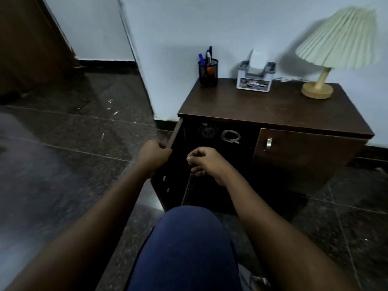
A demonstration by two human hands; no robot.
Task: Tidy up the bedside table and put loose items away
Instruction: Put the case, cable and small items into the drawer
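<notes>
The dark wooden bedside table [252, 106] stands against the wall. Its left cabinet door [175, 131] is swung open, and my left hand [154, 155] grips that door's edge. My right hand [206, 162] hovers in front of the open compartment with its fingers curled; nothing shows in it. Inside the dark compartment lie a coiled white cable [231, 136] and a faint round object [206, 130] to its left. The right door [294, 156] with a metal handle is closed.
On the tabletop stand a black mesh pen holder [208, 73] with pens, a grey and white tissue box [255, 77], and a lamp [318, 89] with a pleated shade. My blue-clad knee [184, 244] is in the foreground. Dark tiled floor lies all around.
</notes>
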